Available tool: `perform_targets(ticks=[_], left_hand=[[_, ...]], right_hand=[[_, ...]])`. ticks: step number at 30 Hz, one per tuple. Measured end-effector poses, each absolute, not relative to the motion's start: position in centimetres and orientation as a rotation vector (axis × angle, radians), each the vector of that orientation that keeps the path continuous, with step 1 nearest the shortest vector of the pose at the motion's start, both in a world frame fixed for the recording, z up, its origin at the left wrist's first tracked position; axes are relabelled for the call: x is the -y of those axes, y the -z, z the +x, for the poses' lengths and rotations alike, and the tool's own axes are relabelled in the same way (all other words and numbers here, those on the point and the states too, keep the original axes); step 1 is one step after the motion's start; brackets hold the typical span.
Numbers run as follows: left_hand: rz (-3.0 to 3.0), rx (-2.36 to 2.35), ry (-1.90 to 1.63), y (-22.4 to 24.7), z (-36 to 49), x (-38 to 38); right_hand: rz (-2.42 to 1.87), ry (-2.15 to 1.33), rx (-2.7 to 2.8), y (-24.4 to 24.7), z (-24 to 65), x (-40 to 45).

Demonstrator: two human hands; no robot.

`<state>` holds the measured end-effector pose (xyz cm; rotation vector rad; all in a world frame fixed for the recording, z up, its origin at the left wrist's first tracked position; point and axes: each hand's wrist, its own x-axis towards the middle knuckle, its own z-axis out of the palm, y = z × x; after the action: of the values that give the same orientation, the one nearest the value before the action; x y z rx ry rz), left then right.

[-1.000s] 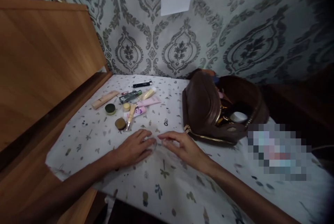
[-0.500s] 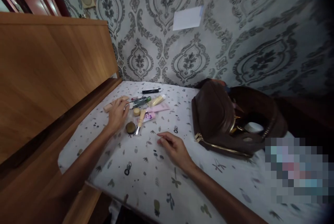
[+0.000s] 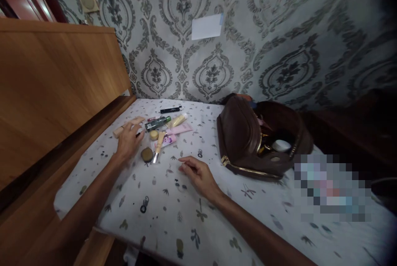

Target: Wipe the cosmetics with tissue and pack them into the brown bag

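Note:
My left hand (image 3: 127, 140) is at the left of a cosmetics cluster, its fingers curled beside a beige tube (image 3: 118, 131). A small dark thing shows between its thumb and fingers, too hidden to name. Near it lie a dark bottle with a green cap (image 3: 157, 123), a small gold-lidded jar (image 3: 154, 135) and a round brown compact (image 3: 147, 155). A beige tube with a silver cap (image 3: 159, 147) leans across a pink cartoon-printed tube (image 3: 169, 140). A longer pink tube (image 3: 182, 129) and a yellow tube (image 3: 179, 120) lie behind. My right hand (image 3: 200, 177) rests on the table, loosely curled and holding nothing.
A black pen-like tube (image 3: 170, 110) lies toward the wall. At right stands an unzipped brown bag (image 3: 240, 134) with a white round item (image 3: 281, 146) inside. A blurred-out patch (image 3: 331, 189) covers something beside it. A wooden panel (image 3: 62, 76) borders the table's left.
The view has shifted, moving the scene left. My left hand has drawn back from the green-capped bottle, and a dark thing now shows at its fingers. My right hand stays resting.

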<state>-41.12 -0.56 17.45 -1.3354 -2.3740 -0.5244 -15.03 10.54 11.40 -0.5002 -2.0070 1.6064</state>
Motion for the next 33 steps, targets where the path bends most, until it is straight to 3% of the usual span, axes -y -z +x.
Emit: perform_targets(ticks=[4,11,20,24,33], left_hand=[[-1.747,2.128,1.063,-19.7,-35.7,-0.3],[-2.237,1.99,1.355,-19.4,-27.2,-3.5],[-2.203,1.955,1.749,-16.4,-27.5,-4.5],[-2.326,2.043,1.74,-16.4,-28.5,-4.3],[-2.493,1.735,1.472,-16.1,-28.8,-4.5]], right_hand=[[-0.406,-1.89,1.733,-12.5,-15.0,-10.3],[-0.333,-2.255,1.25,-13.8,-13.3,-10.4],[-0.458,-2.314,0.993,-13.1,-12.3,-12.0],[-0.47,-2.326,0.963,-12.8,-12.1,-12.8],[-0.53,-2.225,1.126,-12.7,-11.8,-12.6]])
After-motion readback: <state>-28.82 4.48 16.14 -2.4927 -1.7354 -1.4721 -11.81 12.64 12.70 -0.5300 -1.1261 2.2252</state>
